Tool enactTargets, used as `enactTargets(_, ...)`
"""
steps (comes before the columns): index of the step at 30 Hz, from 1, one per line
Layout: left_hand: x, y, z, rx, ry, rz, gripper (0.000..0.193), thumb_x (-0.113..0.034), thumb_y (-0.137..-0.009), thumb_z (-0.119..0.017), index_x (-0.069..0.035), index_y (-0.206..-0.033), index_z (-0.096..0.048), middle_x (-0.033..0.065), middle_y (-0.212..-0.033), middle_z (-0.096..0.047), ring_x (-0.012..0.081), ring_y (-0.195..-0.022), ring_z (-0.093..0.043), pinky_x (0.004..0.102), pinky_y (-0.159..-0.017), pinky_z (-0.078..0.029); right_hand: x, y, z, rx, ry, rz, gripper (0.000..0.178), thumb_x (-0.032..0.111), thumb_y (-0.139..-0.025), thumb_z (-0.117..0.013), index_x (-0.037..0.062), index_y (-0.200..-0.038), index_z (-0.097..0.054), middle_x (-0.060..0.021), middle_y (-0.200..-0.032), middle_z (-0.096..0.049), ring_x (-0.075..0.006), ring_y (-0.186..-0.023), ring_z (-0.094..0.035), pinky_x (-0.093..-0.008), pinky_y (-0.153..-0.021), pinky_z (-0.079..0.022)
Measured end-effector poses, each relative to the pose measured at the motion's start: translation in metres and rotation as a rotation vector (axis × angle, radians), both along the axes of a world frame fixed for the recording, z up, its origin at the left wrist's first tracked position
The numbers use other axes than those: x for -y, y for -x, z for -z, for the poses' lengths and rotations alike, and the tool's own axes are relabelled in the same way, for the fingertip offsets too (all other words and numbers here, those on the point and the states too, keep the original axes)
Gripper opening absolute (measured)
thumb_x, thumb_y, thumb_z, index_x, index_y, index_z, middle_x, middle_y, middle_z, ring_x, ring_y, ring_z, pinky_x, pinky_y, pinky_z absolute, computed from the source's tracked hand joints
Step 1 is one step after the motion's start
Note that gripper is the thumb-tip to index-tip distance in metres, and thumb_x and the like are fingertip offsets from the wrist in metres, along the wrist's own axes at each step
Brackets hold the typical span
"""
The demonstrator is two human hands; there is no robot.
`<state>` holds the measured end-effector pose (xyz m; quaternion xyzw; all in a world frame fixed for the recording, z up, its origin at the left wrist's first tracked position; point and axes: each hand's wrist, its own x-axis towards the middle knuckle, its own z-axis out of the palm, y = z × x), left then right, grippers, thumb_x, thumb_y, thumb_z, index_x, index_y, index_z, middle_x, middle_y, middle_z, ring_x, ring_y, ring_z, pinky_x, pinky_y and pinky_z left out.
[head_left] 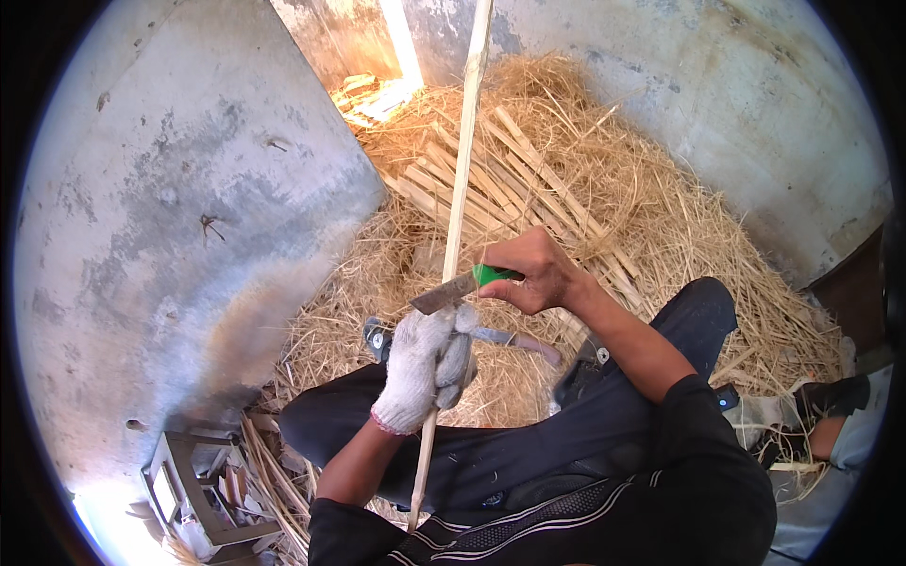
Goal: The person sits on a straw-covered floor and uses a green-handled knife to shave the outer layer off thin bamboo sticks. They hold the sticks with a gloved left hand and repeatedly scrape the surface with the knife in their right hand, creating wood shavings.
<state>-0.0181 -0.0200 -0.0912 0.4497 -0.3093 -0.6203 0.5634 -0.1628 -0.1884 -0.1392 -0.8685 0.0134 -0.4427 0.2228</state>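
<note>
A long pale strip (462, 179), of bamboo or wood, runs upright from my lap past the top of the view. My left hand (411, 366), in a whitish knit glove, is closed around it. Bare, my right hand (530, 270) grips the green handle of a knife (444, 294). Its flat, blunt-ended blade lies across the strip just above the glove. Behind the glove is a second blade with a brownish handle (538, 347); the glove covers part of it, and I cannot tell whether it is held or lying there.
Several split strips (500, 189) lie on a heap of curly shavings (746, 283) in front of me. Worn walls (217, 189) stand left and ahead. A small wooden frame (247, 534) holds scraps at lower left. Another person's arm (827, 438) shows at far right.
</note>
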Motion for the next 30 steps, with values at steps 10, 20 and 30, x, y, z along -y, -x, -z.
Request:
enactTargets(10,-0.002,-0.001,0.001,-0.259,-0.086,0.106,0.031,-0.037,-0.105,-0.038,-0.015,-0.088,-0.05,-0.0045,-0.039,-0.028,0.01,-0.025,-0.026,0.025,-0.026,-0.021,0.016,-0.001,0.018,0.046,-0.024,0.199,0.024,0.034,-0.09,-0.068,0.0102,-0.087,-0.072,-0.0027,-0.052,-0.056,-0.0117,-0.04,-0.048,-0.0301,-0.037,-0.037)
enactTargets(20,0.0,0.012,0.015,-0.176,-0.116,0.128,0.032,-0.037,-0.104,-0.041,-0.011,-0.089,-0.049,-0.0017,-0.041,-0.031,0.0115,-0.026,-0.03,0.025,-0.027,-0.025,0.065,0.036,0.006,0.058,-1.095,-0.229,0.044,0.042,-0.104,-0.043,0.0028,-0.093,-0.061,0.0066,-0.052,-0.038,-0.0024,-0.045,-0.031,-0.0196,-0.042,-0.026)
enactTargets(30,0.004,-0.016,0.019,-0.619,-0.037,0.175,0.035,-0.042,-0.105,-0.033,-0.016,-0.089,-0.05,-0.0042,-0.04,-0.032,0.0123,-0.024,-0.028,0.0276,-0.029,-0.025,-0.004,0.002,-0.003,-0.142,-0.182,-0.054,0.032,0.038,-0.09,-0.067,0.0072,-0.095,-0.071,-0.0028,-0.051,-0.052,-0.016,-0.043,-0.05,-0.0314,-0.045,-0.04)
